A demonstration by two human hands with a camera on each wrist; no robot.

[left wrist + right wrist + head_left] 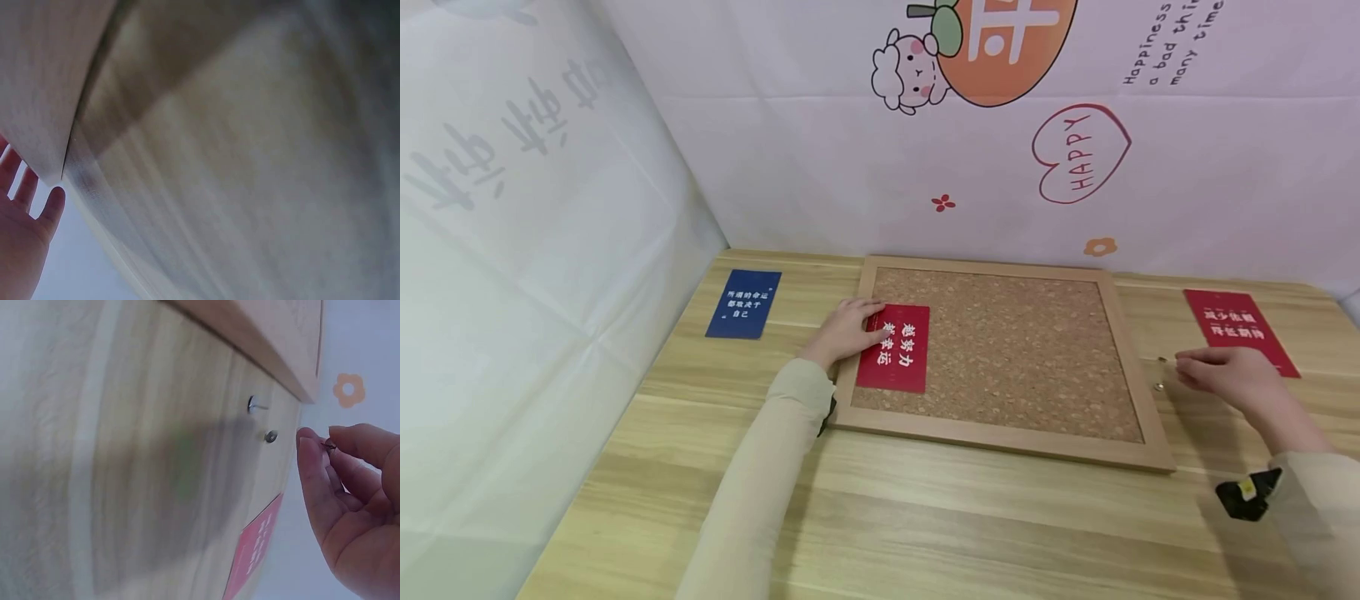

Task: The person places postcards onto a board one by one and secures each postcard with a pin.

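Note:
A red card [913,350] with white characters lies on the left part of a wood-framed cork board [1022,358]. My left hand [842,329] rests over the frame's left side, its extended fingers touching the card. The left wrist view catches only part of that hand [25,231], beside the frame's edge. Off the board's right side, my right hand [1236,379] is raised above the table. Between its thumb and fingertips it pinches a small metal thumbtack [330,446]. Two more thumbtacks, one on its side [252,404] and another [270,436], lie on the table near the frame.
A second red card [1236,321] lies at the right, behind my right hand. At the far left is a blue card [745,304]. White printed cloth [820,167] hangs along the table's back edge and left side. The wooden table [1000,517] extends in front of the board.

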